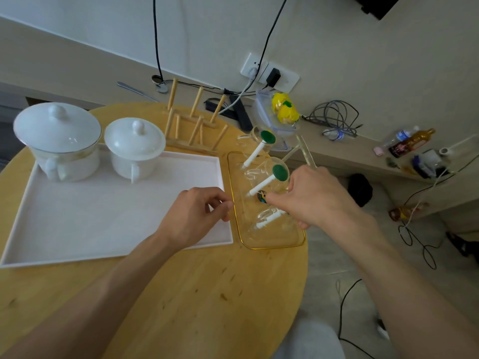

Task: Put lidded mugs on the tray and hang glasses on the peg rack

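Two white lidded mugs stand at the far end of the white tray (77,224): a bigger one (58,141) on the left and a smaller one (134,149) beside it. Behind the tray stands the wooden peg rack (195,120), with nothing on its pegs. Right of the white tray a clear gold-rimmed tray (272,244) holds several clear glasses (261,174) upside down on white pegs with green caps. My right hand (313,195) is closed around the nearest glass (267,216) in that tray. My left hand (197,213) pinches the clear tray's left rim.
The round wooden table (194,294) ends just right of the clear tray. A low ledge along the wall carries a power strip (239,110), cables, a clear container with yellow items (283,110) and bottles (412,141). More cables lie on the floor at right.
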`<state>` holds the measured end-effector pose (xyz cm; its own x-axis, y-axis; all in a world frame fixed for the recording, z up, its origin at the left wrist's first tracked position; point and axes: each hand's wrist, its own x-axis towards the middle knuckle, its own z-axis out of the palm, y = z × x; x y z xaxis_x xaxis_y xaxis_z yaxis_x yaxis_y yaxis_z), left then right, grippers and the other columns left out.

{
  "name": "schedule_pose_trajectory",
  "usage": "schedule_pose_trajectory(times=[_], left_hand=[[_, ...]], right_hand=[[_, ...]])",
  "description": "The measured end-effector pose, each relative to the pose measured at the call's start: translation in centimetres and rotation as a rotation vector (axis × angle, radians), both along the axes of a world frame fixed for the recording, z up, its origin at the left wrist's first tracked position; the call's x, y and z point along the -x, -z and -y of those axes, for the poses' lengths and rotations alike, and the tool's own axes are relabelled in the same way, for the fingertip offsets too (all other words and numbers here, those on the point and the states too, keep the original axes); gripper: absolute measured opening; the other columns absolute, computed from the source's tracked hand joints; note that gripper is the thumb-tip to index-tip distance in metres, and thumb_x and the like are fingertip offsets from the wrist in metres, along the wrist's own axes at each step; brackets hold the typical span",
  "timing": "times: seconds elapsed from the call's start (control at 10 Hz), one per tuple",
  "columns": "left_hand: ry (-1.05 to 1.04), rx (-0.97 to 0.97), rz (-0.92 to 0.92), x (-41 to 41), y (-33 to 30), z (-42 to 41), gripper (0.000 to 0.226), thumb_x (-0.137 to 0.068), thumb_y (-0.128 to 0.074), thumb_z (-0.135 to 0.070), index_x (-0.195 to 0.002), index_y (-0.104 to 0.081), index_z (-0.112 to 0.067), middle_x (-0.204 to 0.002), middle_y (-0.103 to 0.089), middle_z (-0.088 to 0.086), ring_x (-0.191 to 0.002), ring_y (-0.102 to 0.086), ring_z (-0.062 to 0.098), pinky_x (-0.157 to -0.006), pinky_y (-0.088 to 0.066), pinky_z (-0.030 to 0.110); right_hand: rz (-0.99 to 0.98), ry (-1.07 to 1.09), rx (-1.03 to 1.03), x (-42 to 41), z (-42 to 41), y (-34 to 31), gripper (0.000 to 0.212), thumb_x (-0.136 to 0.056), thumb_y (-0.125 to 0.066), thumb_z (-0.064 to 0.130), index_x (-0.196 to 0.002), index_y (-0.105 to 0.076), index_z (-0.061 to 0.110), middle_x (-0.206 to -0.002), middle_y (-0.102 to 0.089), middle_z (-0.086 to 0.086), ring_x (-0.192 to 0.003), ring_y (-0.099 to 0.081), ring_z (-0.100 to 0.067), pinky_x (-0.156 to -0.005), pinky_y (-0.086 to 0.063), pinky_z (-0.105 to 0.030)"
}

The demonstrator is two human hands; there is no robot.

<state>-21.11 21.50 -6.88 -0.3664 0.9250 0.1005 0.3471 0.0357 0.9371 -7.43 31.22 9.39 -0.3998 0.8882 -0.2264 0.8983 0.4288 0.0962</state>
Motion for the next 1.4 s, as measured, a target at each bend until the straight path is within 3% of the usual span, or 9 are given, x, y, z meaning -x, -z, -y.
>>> schedule_pose_trajectory(times=[0.1, 0.4, 0.7, 0.9, 1.0, 1.2, 1.3, 1.4], left_hand=[[-0.002, 0.001, 0.003, 0.1, 0.1, 0.0, 0.010, -0.097, -0.068, -0.026, -0.093, -0.077, -0.024, -0.071, -0.077, -0.013, -0.060, -0.062, -0.004, -0.060, -0.043, 0.009], [-0.005, -0.001, -0.005, 0.2, 0.3, -0.2, 0.011, -0.098, -0.067, -0.026, -0.095, -0.077, -0.024, -0.072, -0.077, -0.013, -0.064, -0.064, -0.003, -0.063, -0.045, 0.009], [-0.001, 0.008, -0.009, 0.2, 0.3, -0.3, 0.011, -0.098, -0.066, -0.029, -0.096, -0.077, -0.025, -0.073, -0.077, -0.014, -0.068, -0.065, -0.005, -0.063, -0.045, 0.007], [-0.008, 0.014, -0.023, 0.3, 0.4, -0.3, 0.011, -0.098, -0.067, -0.027, -0.095, -0.077, -0.026, -0.072, -0.076, -0.015, -0.065, -0.064, -0.004, -0.061, -0.045, 0.008], [-0.018, 0.015, -0.022, -0.1, 0.5, 0.2, 0.011, -0.098, -0.067, -0.029, -0.096, -0.077, -0.027, -0.072, -0.076, -0.016, -0.064, -0.064, -0.001, -0.061, -0.047, 0.011], [-0.059, -0.003, -0.002, -1.0, -0.4, 3.1, 0.010, -0.098, -0.066, -0.030, -0.096, -0.075, -0.029, -0.075, -0.077, -0.017, -0.057, -0.064, 0.018, -0.054, -0.051, 0.021], [-0.136, -0.008, 0.012, -0.7, -2.0, 4.4, 0.010, -0.098, -0.066, -0.031, -0.093, -0.075, -0.032, -0.079, -0.077, -0.019, -0.062, -0.066, 0.029, -0.059, -0.056, 0.038], [-0.157, 0.002, 0.042, -1.2, -4.1, 6.4, 0.012, -0.097, -0.067, -0.029, -0.089, -0.075, -0.033, -0.077, -0.078, -0.017, -0.064, -0.064, 0.036, -0.057, -0.052, 0.033]], right_hand=[[0.013, -0.005, -0.015, 0.2, 0.2, 0.3, 0.047, -0.082, -0.067, 0.054, -0.064, -0.047, 0.016, -0.075, -0.067, -0.010, -0.063, -0.073, -0.024, -0.062, -0.061, -0.032], [0.013, 0.015, 0.005, 0.2, 0.4, 0.0, 0.053, -0.089, -0.065, 0.055, -0.061, -0.047, 0.013, -0.047, -0.057, -0.002, -0.042, -0.071, -0.018, -0.039, -0.040, -0.018], [0.031, 0.002, 0.007, -0.1, -0.2, 0.1, 0.058, -0.088, -0.064, 0.065, -0.066, -0.055, 0.012, -0.048, -0.064, -0.004, -0.044, -0.071, -0.017, -0.048, -0.053, -0.021], [0.025, -0.022, -0.017, -0.4, -0.6, 0.4, 0.062, -0.083, -0.064, 0.072, -0.065, -0.052, 0.014, -0.071, -0.063, -0.009, -0.052, -0.069, -0.018, -0.059, -0.060, -0.030], [0.016, -0.037, -0.014, -0.6, -0.7, 0.4, 0.064, -0.083, -0.062, 0.075, -0.065, -0.052, 0.015, -0.070, -0.062, -0.008, -0.055, -0.067, -0.017, -0.060, -0.059, -0.030], [-0.020, -0.080, -0.003, -1.0, -0.9, 0.0, 0.067, -0.081, -0.056, 0.082, -0.063, -0.046, 0.018, -0.073, -0.064, -0.009, -0.074, -0.070, -0.027, -0.078, -0.062, -0.039], [-0.050, -0.083, 0.006, -1.1, -0.4, -1.4, 0.062, -0.086, -0.059, 0.075, -0.069, -0.049, 0.016, -0.077, -0.065, -0.008, -0.072, -0.070, -0.026, -0.074, -0.063, -0.041], [-0.150, -0.092, 0.027, -2.1, 0.3, -3.2, 0.059, -0.090, -0.062, 0.068, -0.072, -0.056, 0.012, -0.073, -0.065, -0.007, -0.067, -0.069, -0.024, -0.072, -0.064, -0.043]])
